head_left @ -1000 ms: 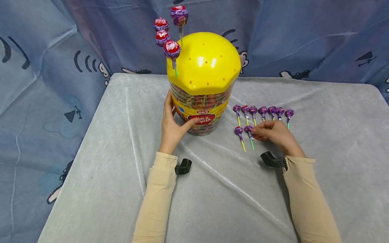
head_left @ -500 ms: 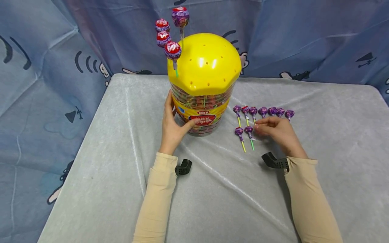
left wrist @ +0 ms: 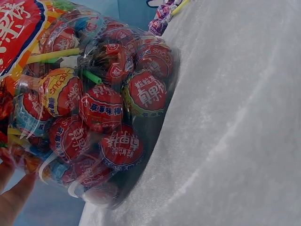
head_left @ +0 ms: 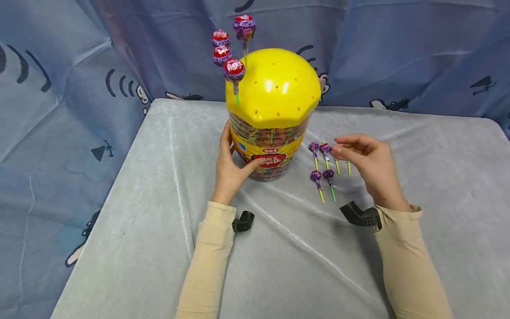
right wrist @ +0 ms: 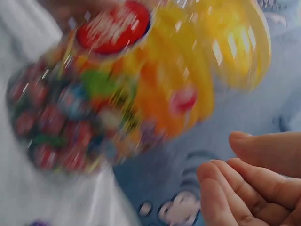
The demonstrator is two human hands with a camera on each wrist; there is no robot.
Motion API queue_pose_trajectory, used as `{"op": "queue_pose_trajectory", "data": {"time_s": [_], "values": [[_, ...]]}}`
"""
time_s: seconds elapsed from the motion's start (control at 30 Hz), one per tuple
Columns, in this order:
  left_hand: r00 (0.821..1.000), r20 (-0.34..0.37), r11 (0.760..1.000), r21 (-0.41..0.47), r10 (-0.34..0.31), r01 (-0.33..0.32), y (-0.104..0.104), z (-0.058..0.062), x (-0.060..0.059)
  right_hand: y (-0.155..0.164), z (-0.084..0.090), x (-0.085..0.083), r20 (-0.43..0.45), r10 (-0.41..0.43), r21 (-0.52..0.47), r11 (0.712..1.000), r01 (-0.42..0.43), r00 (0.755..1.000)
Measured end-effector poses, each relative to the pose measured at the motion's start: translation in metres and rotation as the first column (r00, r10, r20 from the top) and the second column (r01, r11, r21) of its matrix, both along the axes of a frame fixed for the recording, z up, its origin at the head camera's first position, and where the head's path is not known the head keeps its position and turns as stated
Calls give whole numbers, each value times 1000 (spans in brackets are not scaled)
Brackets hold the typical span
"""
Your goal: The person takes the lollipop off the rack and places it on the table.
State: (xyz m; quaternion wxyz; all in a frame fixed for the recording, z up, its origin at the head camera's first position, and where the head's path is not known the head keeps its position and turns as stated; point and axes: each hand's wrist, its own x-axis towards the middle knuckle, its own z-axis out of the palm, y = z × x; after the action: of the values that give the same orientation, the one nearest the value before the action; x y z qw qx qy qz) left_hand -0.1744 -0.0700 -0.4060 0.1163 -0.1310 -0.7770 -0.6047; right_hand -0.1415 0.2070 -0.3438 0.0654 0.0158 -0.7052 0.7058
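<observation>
Currently: left hand [head_left: 229,170] wraps the base of the lollipop tub [head_left: 271,141], palm on its left wall, thumb across the front under the red label [head_left: 268,158]. The label has white Chinese characters, not legible in the head view. In the left wrist view, wrappers behind the clear wall [left wrist: 101,108] show "NEOUS" fragments and more Chinese text. Tub is a clear plastic cylinder packed with red-wrapped lollipops, topped by a glossy yellow dome lid [head_left: 275,86] dotted with small holes.

Four lollipops [head_left: 234,71] stand in the lid's left-rear holes, sticks down; the top one reads "...OUS".

Right hand [head_left: 370,166] is raised just right of the tub, fingers curled, fingertips pinched near two yellow-green sticks [head_left: 338,167]. Can't tell whether it actually holds one; the heads are hidden behind the fingers. The right wrist view is motion-blurred and shows only loosely curled fingers [right wrist: 244,183].

Loose purple-wrapped lollipops [head_left: 320,175] lie on the cloth between tub and right hand: two in a near row, two more visible behind them, thin yellow and green sticks pointing toward the person.

Table [head_left: 159,221] is covered in grey velvety cloth, lightly creased. Open room on both sides and in front. Blue printed fabric backdrop [head_left: 398,53] sits close behind the tub.
</observation>
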Motion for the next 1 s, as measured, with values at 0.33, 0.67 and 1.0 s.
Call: {"op": "queue_pose_trajectory", "data": {"time_s": [0.33,0.67,1.0], "values": [[1000,-6,1000,10,-4,4,0,-1,0,-38,49,3,-162,61,-3,998,-63,985],[1000,-5,1000,4,-1,1,0,-2,-1,-74,88,6,-347,107,112,991,-72,932],[1000,-14,1000,-1,-6,6,0,-1,0,-101,105,-7,-368,173,118,983,-139,914]]}}
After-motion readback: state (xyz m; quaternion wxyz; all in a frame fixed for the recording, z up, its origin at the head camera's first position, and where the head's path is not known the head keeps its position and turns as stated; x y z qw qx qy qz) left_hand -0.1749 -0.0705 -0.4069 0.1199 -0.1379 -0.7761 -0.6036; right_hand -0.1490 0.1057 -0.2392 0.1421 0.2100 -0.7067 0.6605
